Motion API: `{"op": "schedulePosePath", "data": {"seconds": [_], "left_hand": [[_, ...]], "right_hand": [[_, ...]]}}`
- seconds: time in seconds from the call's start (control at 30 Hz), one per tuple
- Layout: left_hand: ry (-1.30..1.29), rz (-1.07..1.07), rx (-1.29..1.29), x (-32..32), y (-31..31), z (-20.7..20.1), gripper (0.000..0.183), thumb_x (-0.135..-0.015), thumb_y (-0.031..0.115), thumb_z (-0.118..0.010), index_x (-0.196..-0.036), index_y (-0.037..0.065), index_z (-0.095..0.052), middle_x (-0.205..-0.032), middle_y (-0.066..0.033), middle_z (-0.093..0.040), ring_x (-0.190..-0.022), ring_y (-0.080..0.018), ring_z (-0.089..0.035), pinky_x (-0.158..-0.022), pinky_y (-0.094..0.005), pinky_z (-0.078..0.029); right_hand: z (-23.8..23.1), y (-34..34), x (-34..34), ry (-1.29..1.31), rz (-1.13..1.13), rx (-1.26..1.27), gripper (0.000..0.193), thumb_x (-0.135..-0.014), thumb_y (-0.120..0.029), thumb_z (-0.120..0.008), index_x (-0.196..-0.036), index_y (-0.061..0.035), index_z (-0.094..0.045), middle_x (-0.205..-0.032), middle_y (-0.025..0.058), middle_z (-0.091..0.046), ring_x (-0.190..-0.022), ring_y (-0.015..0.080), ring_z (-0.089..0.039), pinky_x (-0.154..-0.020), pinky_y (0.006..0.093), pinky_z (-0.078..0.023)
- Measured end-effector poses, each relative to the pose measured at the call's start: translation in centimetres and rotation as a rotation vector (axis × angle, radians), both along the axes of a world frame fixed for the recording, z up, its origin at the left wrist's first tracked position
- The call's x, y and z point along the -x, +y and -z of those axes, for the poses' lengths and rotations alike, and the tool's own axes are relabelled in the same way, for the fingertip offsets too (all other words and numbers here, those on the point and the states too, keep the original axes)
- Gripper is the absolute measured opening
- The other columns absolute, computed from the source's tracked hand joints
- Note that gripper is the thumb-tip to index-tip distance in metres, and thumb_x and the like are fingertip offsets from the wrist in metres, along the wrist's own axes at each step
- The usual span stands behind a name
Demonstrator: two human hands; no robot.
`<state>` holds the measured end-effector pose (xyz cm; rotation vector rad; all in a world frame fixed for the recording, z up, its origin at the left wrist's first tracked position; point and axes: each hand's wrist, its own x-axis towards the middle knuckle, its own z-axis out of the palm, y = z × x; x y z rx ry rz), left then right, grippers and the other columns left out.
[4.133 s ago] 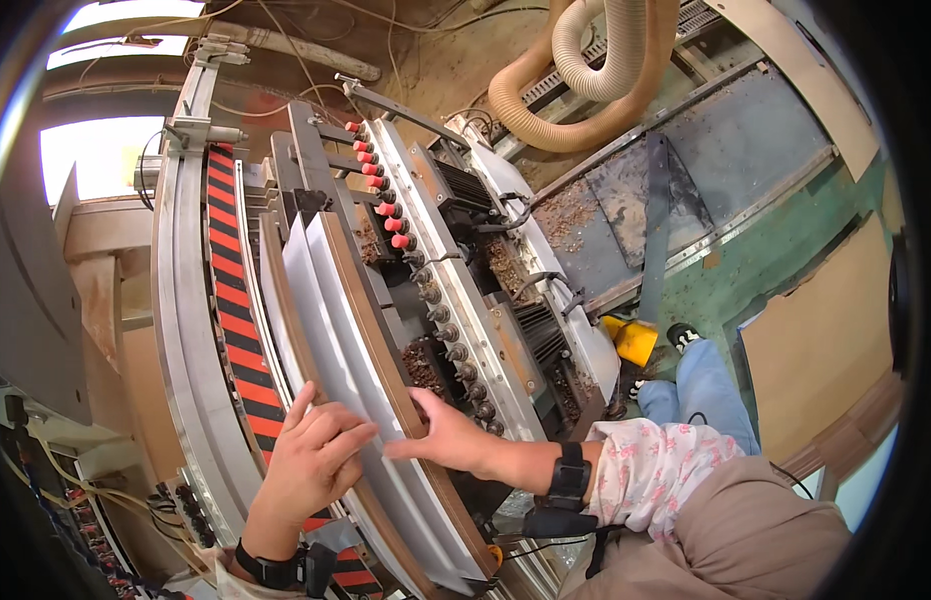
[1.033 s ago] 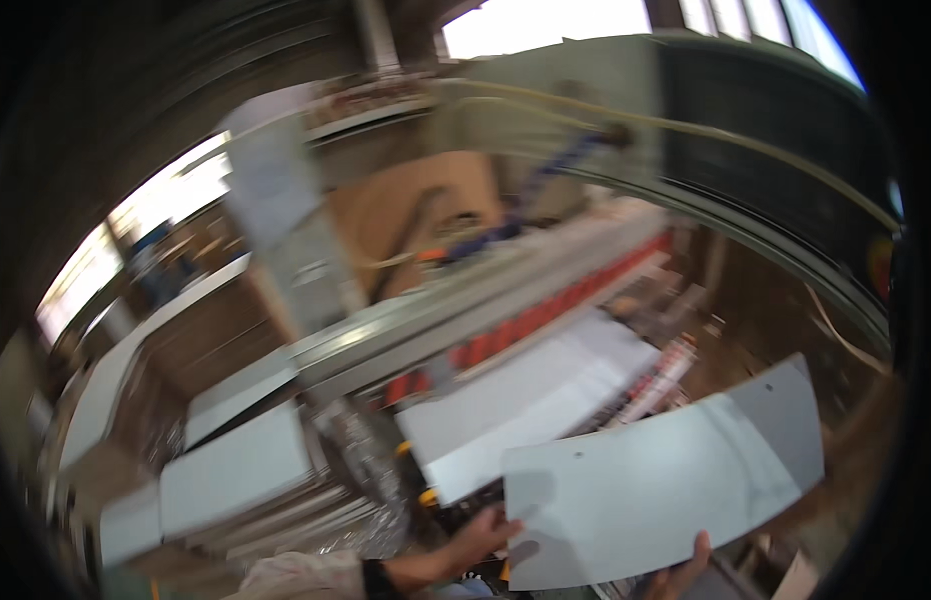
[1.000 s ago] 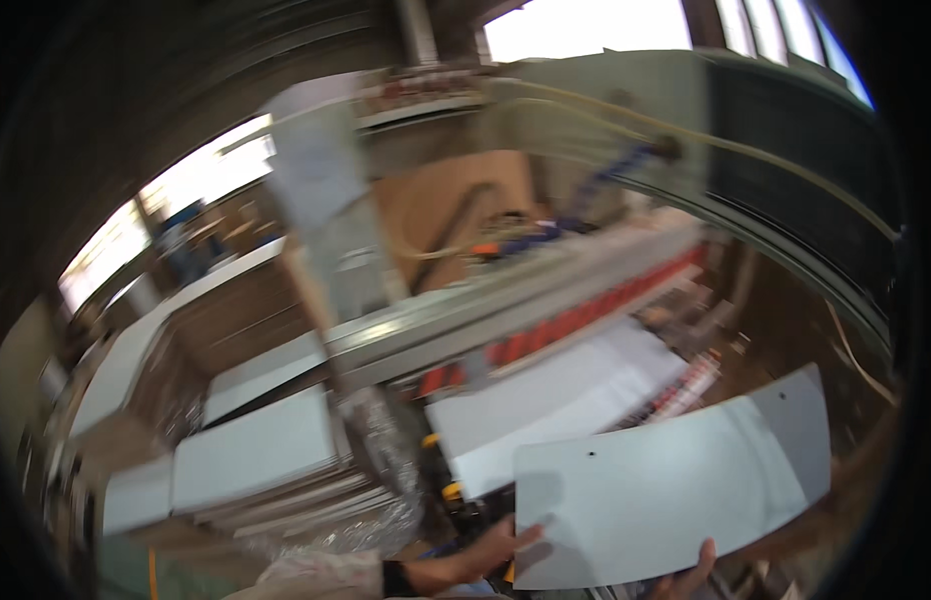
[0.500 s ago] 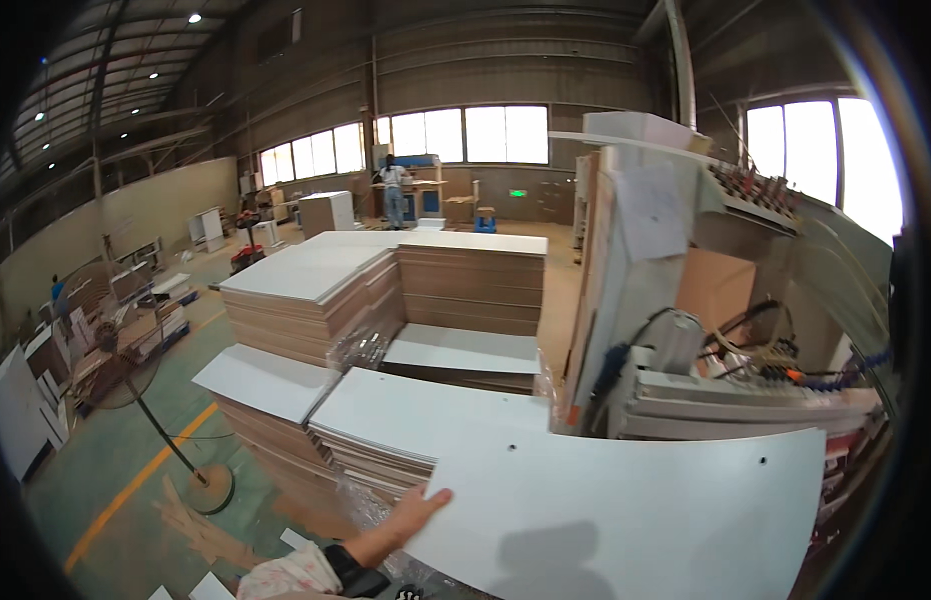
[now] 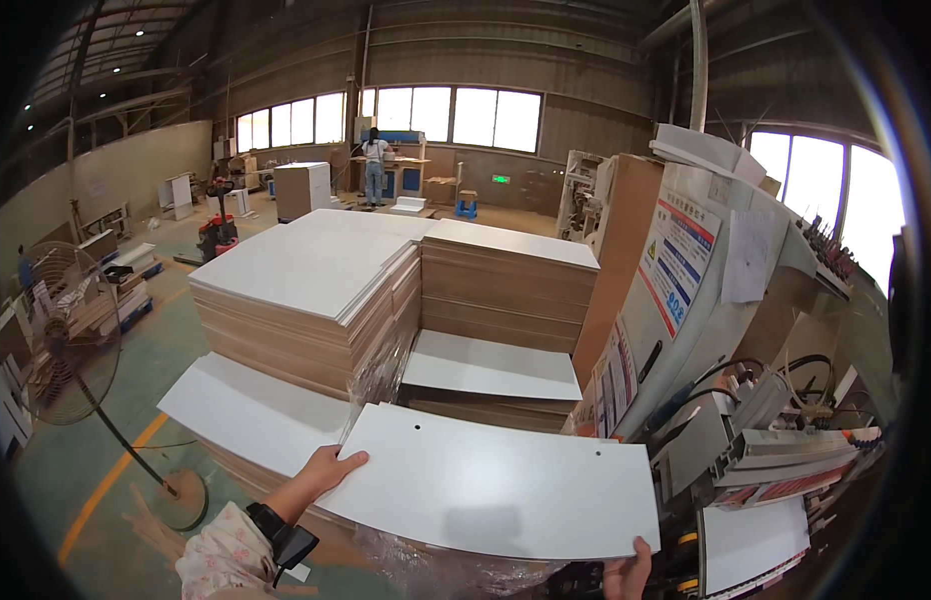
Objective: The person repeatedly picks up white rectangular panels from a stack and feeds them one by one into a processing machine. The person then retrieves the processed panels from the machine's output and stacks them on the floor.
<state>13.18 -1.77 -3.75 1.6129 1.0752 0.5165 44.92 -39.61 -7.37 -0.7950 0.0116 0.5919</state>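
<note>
A white rectangular panel [image 5: 506, 480] with small dark holes near its far edge lies across the space in front of me. At its left end, my left hand [image 5: 331, 472] is closed on the edge, thumb on top and the other fingers hidden beneath. My right hand [image 5: 629, 575] grips the near right corner, its thumb or a fingertip showing at the edge and the rest partly cut off by the frame. Just beyond the panel, stacks of white-faced boards [image 5: 306, 262] with brown edges rise in uneven heights. Clear plastic wrap [image 5: 378, 375] hangs between the stacks and below the panel.
A machine cabinet [image 5: 656, 290] with printed sheets stands at the right, with a rail and hoses below it. On the left is a pedestal fan [image 5: 71, 340]. A red pallet truck [image 5: 218, 228] and a person [image 5: 375, 165] at a workbench are farther back.
The panel has swung left and outward, now nearly over the near stack's place. My right hand has come into view at its corner. The camera view has turned right.
</note>
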Motion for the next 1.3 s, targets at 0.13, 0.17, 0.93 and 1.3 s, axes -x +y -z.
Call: {"op": "schedulePosePath", "data": {"seconds": [0.13,0.17,0.93,1.3], "left_hand": [[0.493,0.119,-0.328,-1.5,4.0,0.5,0.072,-0.079,0.055,-0.057,-0.108,-0.011,-0.055,-0.098,-0.0261,-0.061,-0.09,-0.0314,-0.061,-0.079,-0.0369,-0.048],[0.686,0.161,-0.444,-2.0,4.8,1.2,0.077,-0.078,0.06,-0.055,-0.109,-0.011,-0.055,-0.101,-0.0288,-0.059,-0.093,-0.0351,-0.06,-0.082,-0.0387,-0.047],[0.349,-0.122,-0.242,-3.6,-3.0,4.9,0.065,-0.073,0.051,-0.052,-0.082,-0.012,-0.062,-0.085,-0.0295,-0.061,-0.083,-0.0418,-0.06,-0.078,-0.0443,-0.048],[-0.056,-0.137,0.562,0.1,-6.9,7.2,0.08,-0.083,0.064,-0.045,-0.124,-0.005,-0.046,-0.118,-0.0157,-0.053,-0.106,-0.0193,-0.052,-0.09,-0.0311,-0.041]], "right_hand": [[-0.1,1.7,-1.1,0.115,-0.256,0.24,0.032,-0.087,-0.025,-0.056,-0.108,-0.0012,-0.052,-0.092,0.014,-0.06,-0.081,0.0238,-0.06,-0.067,0.0358,-0.05],[0.6,0.5,-2.3,0.147,-0.381,0.366,0.031,-0.088,-0.027,-0.056,-0.106,-0.001,-0.053,-0.086,0.0145,-0.062,-0.075,0.0234,-0.062,-0.061,0.0343,-0.051],[-4.7,11.3,-8.4,-0.405,-1.029,0.76,0.056,-0.091,-0.04,-0.045,-0.132,-0.0028,-0.036,-0.127,0.0136,-0.047,-0.115,0.0243,-0.045,-0.097,0.0366,-0.035],[-4.8,9.2,-14.4,-0.365,-0.906,0.64,0.06,-0.087,-0.041,-0.05,-0.131,-0.0014,-0.037,-0.126,0.0146,-0.047,-0.113,0.025,-0.047,-0.094,0.0377,-0.037]]}}
